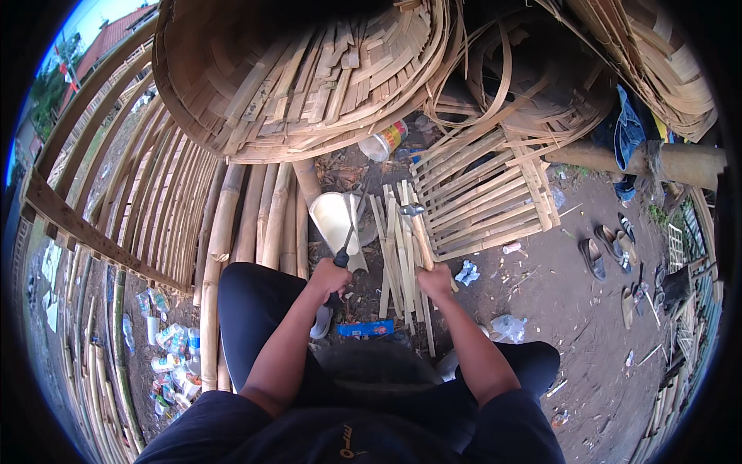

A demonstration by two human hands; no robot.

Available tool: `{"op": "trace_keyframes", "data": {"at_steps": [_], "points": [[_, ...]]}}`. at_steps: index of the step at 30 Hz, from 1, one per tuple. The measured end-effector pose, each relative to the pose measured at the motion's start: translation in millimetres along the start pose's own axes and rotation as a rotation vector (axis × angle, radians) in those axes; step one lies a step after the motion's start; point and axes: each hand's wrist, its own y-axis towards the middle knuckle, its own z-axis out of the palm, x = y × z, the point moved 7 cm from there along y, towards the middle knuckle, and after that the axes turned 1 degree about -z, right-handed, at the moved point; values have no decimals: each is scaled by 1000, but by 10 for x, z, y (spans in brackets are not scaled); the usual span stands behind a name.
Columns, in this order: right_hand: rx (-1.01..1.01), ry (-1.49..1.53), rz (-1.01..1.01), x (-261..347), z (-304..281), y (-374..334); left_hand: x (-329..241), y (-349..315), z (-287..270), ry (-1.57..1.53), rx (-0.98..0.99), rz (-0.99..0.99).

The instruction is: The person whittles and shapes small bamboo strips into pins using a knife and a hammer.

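My left hand [330,278] is closed round a black-handled tool [342,257]. Its narrow dark shaft points away from me, and I cannot make out what kind it is. In my right hand [435,282] is a hammer [422,241], gripped by its wooden handle with the metal head [412,209] at the far end. Between the hands, a loose bundle of pale bamboo strips [395,255] lies on the ground. Beyond the left hand is a whitish curved piece [331,220], partly behind the tool.
A slatted wooden frame [487,197] lies ahead right. Large woven bamboo baskets [309,116] fill the far side. Bamboo poles [224,216] and a slatted rack [116,170] stand left. A blue packet [365,329] lies between my legs; sandals [610,243] are at right, litter [174,356] at left.
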Motion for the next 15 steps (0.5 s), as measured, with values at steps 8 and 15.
{"op": "trace_keyframes", "data": {"at_steps": [8,15], "points": [[15,-183,-89,-25,53,83,48,87,223,141,117,21],[-211,715,-472,927,-479,21,-39,-38,163,183,72,-9]]}}
